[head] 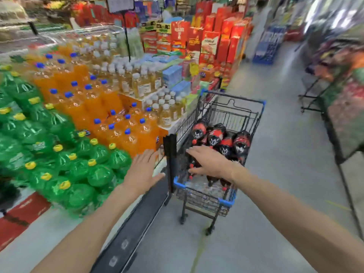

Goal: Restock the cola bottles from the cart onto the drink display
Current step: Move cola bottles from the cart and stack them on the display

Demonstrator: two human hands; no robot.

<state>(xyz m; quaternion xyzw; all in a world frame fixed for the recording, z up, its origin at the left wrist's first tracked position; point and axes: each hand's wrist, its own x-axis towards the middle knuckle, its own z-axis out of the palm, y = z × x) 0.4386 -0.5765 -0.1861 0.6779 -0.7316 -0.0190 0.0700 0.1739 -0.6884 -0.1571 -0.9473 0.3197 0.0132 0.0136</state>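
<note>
1. The cola bottles [220,140], dark with red labels and red caps, lie heaped on their sides inside the cart [204,196], filling its middle and near end.
2. The cart is a small black wire one with blue corner guards, standing on the grey floor [275,174] just beside the end of the drink display [145,203].
3. The right hand [210,162] reaches over the near end of the cart with its fingers spread and nearly straight, above the bottles; it grips nothing, and the blur hides whether the fingertips touch a bottle.
4. The left hand [141,170] is stretched out flat, fingers together and straight, thumb apart, near the corner of the display and just left of the cart; it holds nothing.
5. On the display, green bottles [59,150] with yellow caps stand nearest at the left, with orange bottles [94,103] with blue caps behind them.
6. Farther along are pale yellow bottles [137,83] with white caps, then light blue boxes [172,75].
7. Stacks of red boxes [208,36] rise at the far end of the aisle.
8. The whole view is blurred, most of all at the right edge.
</note>
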